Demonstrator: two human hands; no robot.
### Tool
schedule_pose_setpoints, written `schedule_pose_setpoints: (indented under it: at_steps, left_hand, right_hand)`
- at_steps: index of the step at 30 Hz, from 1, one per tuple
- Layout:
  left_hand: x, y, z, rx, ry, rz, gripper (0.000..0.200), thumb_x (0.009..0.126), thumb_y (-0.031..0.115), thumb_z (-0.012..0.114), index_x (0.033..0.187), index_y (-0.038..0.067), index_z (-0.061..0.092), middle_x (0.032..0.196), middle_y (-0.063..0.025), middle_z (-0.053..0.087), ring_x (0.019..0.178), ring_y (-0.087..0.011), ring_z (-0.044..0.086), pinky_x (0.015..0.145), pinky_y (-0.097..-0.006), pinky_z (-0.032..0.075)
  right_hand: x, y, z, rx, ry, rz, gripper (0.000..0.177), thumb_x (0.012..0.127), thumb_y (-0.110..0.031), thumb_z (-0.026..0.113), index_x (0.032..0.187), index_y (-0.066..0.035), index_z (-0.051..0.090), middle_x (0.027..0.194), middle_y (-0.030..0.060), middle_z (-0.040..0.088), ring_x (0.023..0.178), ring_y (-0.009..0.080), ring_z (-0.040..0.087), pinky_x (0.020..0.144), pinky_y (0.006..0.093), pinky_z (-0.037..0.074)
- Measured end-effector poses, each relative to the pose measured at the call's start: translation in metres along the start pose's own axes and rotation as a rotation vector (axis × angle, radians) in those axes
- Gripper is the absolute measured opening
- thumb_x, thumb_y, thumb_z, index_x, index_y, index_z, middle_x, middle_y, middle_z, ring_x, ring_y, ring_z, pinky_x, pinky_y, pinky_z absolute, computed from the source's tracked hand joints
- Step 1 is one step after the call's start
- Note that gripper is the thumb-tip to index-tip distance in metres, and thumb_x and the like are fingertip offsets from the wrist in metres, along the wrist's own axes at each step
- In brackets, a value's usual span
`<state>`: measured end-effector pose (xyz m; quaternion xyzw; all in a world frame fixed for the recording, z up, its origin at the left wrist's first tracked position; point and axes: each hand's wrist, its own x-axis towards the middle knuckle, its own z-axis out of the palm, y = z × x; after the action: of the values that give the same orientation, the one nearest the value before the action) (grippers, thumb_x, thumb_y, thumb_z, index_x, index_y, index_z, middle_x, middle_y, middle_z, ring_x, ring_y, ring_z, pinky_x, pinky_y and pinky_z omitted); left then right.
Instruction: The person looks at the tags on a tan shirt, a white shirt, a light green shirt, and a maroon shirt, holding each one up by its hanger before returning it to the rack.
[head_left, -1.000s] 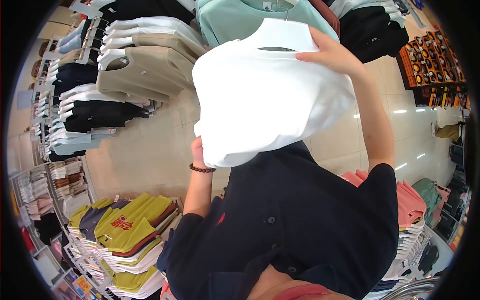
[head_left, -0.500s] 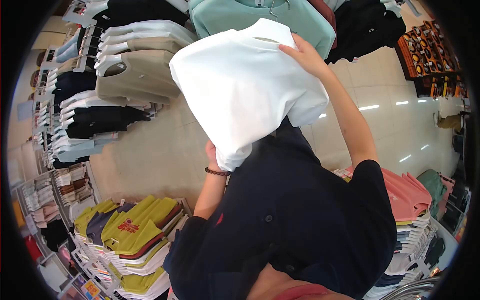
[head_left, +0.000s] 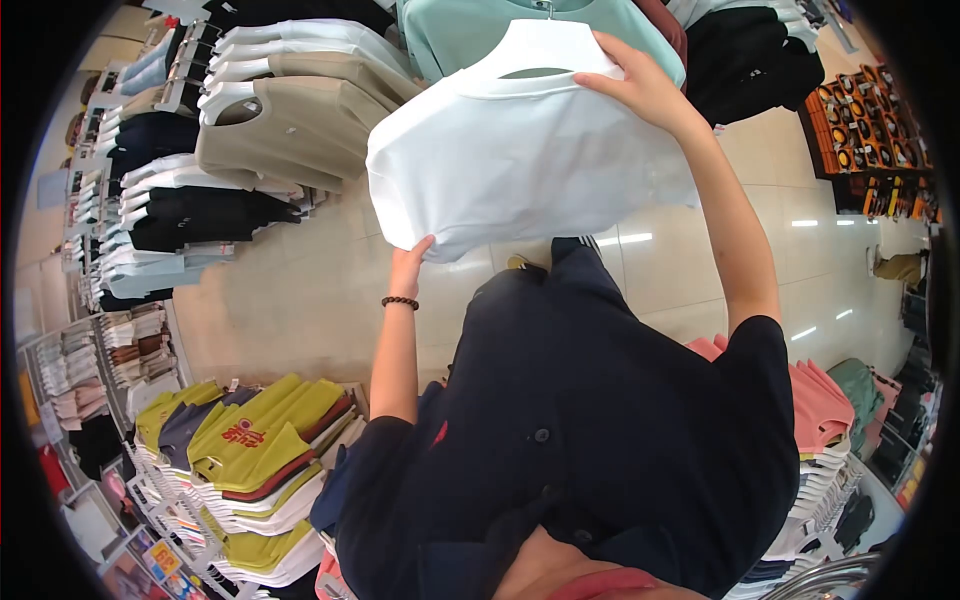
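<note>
A white T-shirt on a white hanger is held up in front of me. My right hand grips the shirt and hanger near the right side of the neckline, thumb across the front. My left hand pinches the shirt's lower left edge between thumb and fingers, a dark bead bracelet on its wrist. Just behind the hanger hangs a mint green shirt.
Beige shirts and black shirts hang on racks to the left. Yellow-green shirts hang at lower left, pink shirts at lower right. An orange display of sunglasses stands at the far right. Tiled floor lies between.
The white T-shirt has been raised and spread flatter, its hanger now more visible. My left hand has moved up and slightly left with the shirt's edge; my right hand has shifted up and right.
</note>
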<state>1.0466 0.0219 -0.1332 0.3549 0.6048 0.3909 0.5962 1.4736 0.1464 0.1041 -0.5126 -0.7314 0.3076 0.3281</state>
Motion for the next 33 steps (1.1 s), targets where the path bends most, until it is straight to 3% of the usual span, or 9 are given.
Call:
schedule_pose_setpoints:
  at_steps: [4,7,10,12,17,22,24,25,33]
  left_hand:
    - [0.012,-0.031,0.013,0.035,0.113,-0.06,0.035,0.086,0.021,0.075,0.108,-0.005,0.068,0.103,-0.0135,0.073,0.089,-0.028,0.069,0.085,-0.0393,0.053]
    - [-0.013,0.003,0.032,1.287,-0.066,0.245,0.029,0.085,0.025,0.073,0.082,-0.003,0.069,0.086,-0.0198,0.07,0.079,-0.0356,0.065,0.071,-0.0399,0.053]
    - [-0.039,0.09,0.069,0.855,0.004,0.505,0.024,0.081,0.023,0.077,0.087,0.002,0.069,0.087,-0.0133,0.07,0.08,-0.033,0.066,0.073,-0.0419,0.052]
    - [-0.041,0.147,0.087,0.73,0.201,1.215,0.031,0.076,0.022,0.082,0.099,0.007,0.069,0.099,-0.0085,0.069,0.091,-0.0283,0.064,0.08,-0.0398,0.049]
    - [-0.044,0.212,0.108,0.86,0.084,1.395,0.062,0.073,0.023,0.085,0.127,0.009,0.058,0.13,-0.0094,0.057,0.115,-0.0292,0.053,0.096,-0.0385,0.043]
    - [-0.036,0.27,0.109,1.185,0.345,1.399,0.047,0.082,0.037,0.076,0.119,0.01,0.066,0.116,-0.0073,0.066,0.102,-0.028,0.062,0.085,-0.0371,0.048]
    - [-0.027,0.274,0.104,1.201,-0.108,0.699,0.037,0.084,0.046,0.071,0.095,0.011,0.07,0.08,-0.0084,0.069,0.076,-0.028,0.066,0.069,-0.0379,0.051]
    - [-0.016,0.265,0.102,1.154,-0.063,0.861,0.046,0.087,0.054,0.065,0.081,0.008,0.067,0.064,-0.0111,0.064,0.062,-0.0321,0.063,0.059,-0.0405,0.05]
    - [0.006,0.269,0.078,1.154,-0.099,0.598,0.048,0.087,0.054,0.064,0.094,0.008,0.075,0.08,-0.0124,0.071,0.077,-0.031,0.068,0.069,-0.0398,0.052]
  right_hand:
    - [-0.004,0.0,0.003,0.004,-0.026,-0.034,0.062,0.09,-0.028,0.073,0.14,0.0,0.05,0.126,0.0095,0.064,0.116,0.0187,0.057,0.103,0.0299,0.041]
    - [-0.012,-0.005,0.001,0.105,-0.109,0.0,0.061,0.089,-0.026,0.074,0.14,0.0,0.051,0.125,0.009,0.064,0.117,0.018,0.056,0.103,0.03,0.041]
    - [-0.017,-0.017,-0.003,0.1,-0.189,0.02,0.06,0.09,-0.025,0.073,0.14,0.001,0.05,0.125,0.0092,0.063,0.118,0.0169,0.055,0.103,0.0295,0.04]
    - [-0.021,-0.018,0.001,0.15,-0.146,0.0,0.059,0.089,-0.026,0.073,0.138,0.0,0.053,0.122,0.0086,0.065,0.114,0.0167,0.056,0.101,0.0294,0.042]
    - [-0.019,-0.022,-0.013,0.319,-0.115,0.055,0.051,0.092,-0.027,0.069,0.134,0.0,0.056,0.118,0.005,0.065,0.11,0.0127,0.056,0.099,0.0266,0.041]
    - [-0.027,-0.032,-0.02,0.331,-0.178,0.073,0.048,0.095,-0.03,0.065,0.133,0.0,0.057,0.117,0.0042,0.065,0.108,0.0112,0.055,0.098,0.0254,0.041]
    - [-0.027,-0.027,-0.019,0.376,-0.211,0.088,0.047,0.096,-0.03,0.064,0.132,-0.001,0.058,0.116,0.0036,0.065,0.108,0.0107,0.055,0.098,0.0252,0.041]
    - [-0.026,-0.017,-0.017,0.454,-0.234,0.157,0.047,0.096,-0.03,0.063,0.132,-0.001,0.058,0.116,0.003,0.065,0.108,0.0101,0.055,0.098,0.0245,0.041]
    - [-0.059,0.007,-0.008,-0.125,-0.152,0.297,0.051,0.092,-0.04,0.066,0.126,-0.002,0.062,0.111,0.0131,0.069,0.102,0.024,0.064,0.092,0.0334,0.047]
